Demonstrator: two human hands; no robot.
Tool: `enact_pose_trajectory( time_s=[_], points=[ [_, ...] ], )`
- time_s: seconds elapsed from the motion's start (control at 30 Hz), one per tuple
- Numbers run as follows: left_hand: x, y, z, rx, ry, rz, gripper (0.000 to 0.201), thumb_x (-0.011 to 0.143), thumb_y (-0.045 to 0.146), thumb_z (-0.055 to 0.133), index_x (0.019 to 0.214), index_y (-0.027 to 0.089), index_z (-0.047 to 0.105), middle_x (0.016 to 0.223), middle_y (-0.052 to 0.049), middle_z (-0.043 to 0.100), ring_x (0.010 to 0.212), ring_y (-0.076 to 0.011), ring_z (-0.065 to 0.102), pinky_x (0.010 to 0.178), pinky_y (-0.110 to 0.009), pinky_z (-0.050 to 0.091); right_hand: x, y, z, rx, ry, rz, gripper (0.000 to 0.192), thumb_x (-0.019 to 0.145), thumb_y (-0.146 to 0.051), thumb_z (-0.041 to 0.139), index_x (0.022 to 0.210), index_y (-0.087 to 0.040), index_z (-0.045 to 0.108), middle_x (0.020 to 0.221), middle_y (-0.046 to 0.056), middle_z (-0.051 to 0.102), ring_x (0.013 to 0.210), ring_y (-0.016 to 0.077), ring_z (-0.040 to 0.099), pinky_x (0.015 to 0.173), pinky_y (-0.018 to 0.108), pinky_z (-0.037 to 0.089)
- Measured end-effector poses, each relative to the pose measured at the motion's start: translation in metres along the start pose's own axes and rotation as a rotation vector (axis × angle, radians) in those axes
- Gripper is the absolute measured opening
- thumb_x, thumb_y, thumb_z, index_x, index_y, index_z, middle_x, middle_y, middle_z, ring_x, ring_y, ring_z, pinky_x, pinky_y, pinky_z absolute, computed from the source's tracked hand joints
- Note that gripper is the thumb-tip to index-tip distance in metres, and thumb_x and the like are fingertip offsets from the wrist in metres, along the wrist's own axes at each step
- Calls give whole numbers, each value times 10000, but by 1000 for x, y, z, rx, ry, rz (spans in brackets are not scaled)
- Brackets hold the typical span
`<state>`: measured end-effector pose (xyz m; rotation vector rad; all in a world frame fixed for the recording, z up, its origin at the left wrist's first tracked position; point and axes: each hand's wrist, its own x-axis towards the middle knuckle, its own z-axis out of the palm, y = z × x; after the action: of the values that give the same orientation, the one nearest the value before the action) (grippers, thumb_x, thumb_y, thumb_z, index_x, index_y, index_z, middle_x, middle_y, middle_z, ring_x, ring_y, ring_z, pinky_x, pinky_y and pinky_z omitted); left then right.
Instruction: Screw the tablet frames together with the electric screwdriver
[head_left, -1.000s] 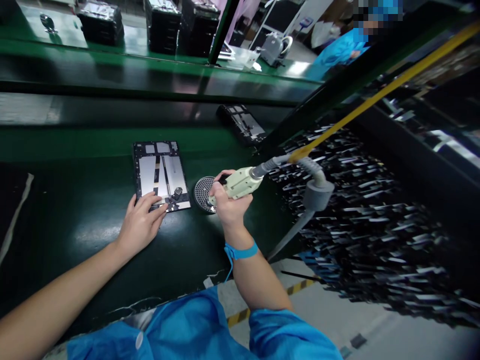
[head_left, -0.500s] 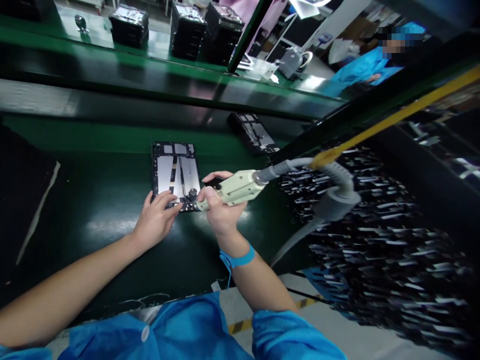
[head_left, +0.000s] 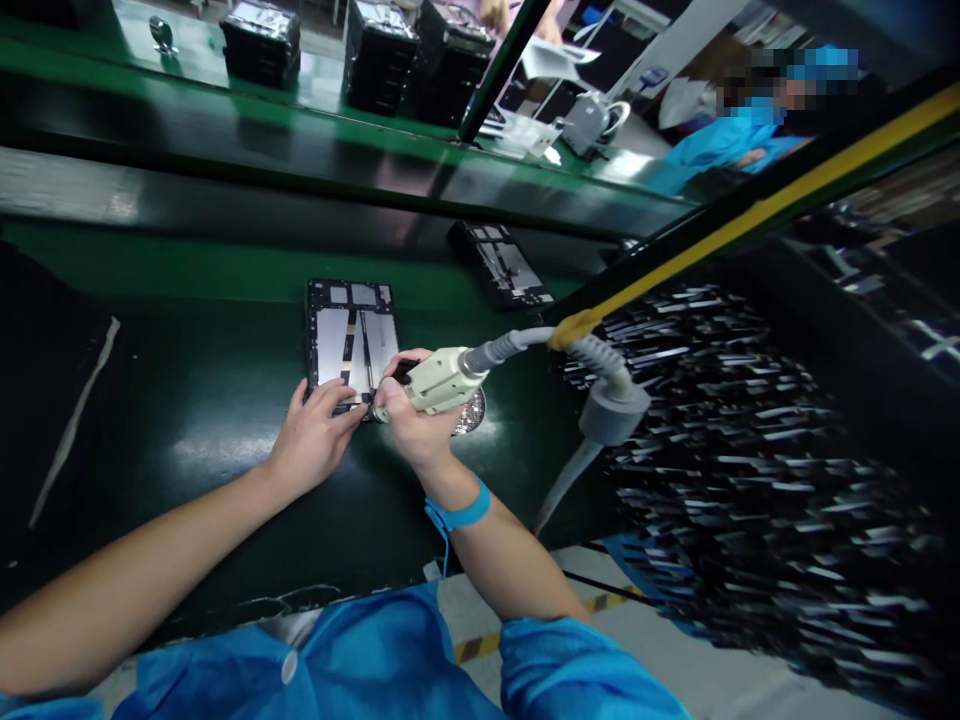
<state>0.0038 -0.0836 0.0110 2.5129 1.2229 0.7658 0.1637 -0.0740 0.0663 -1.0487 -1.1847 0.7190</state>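
Observation:
An opened tablet lies on the dark green bench, its silver inside and black flex cable facing up. My left hand is at its lower left edge, fingers bent over the frame and holding it there. My right hand is closed round a pale green electric screwdriver, tilted with its nose over the tablet's lower right corner. That corner and the tip are hidden by my fingers. Partly behind my right hand sits a round dish of small screws.
Another opened tablet lies farther back. The screwdriver's grey cable hangs from a yellow strap at the right. Many dark strips with shiny edges are massed there. Stacked black units stand on the rear shelf; a co-worker is beyond.
My right hand and the screwdriver have shifted left along the tablet's lower edge. The dish of screws has come into sight. The cable swung left; my left hand stays on the tablet.

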Motion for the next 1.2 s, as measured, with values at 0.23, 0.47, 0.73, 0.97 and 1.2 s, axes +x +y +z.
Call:
enact_pose_trajectory(
  time_s=[0.23,0.47,0.73,0.97,1.2],
  points=[
    [-2,-2,-1,-2,-24,4,286,1021,221,549,1211,304,745,1342,-100,664,1361,-325,547,1161,-669,350,-4,3,4,-42,-21,-16,213,886,-319,668,1069,-249,585,867,5,661,723,160,684,659,329,624],
    [-2,-3,-2,11,-10,20,270,1028,237,543,1224,262,727,1324,-118,670,1341,-325,567,1133,-656,382,4,-15,-25,-1,99,-77,227,868,-280,703,1072,-254,607,952,6,684,573,101,633,527,267,565],
    [-2,0,-5,-20,-24,-9,279,1018,241,537,1210,263,740,1331,-113,675,1363,-325,558,1166,-650,349,10,-8,-73,-90,238,-98,169,877,-247,704,1029,-225,635,814,-25,657,526,92,611,505,248,533],
    [-3,-1,-3,-7,-30,-8,284,1023,264,528,1222,269,731,1345,-106,673,1372,-319,555,1172,-648,343,11,-1,-72,-151,269,-57,161,846,-261,710,981,-204,642,818,-8,679,525,92,615,520,251,553],
    [-2,0,-4,-13,-29,-6,286,1018,259,534,1222,262,735,1340,-106,674,1364,-326,559,1168,-657,344,11,1,-73,-155,290,-63,182,825,-255,720,978,-194,643,791,-8,682,524,96,612,533,258,550]
  ],
)
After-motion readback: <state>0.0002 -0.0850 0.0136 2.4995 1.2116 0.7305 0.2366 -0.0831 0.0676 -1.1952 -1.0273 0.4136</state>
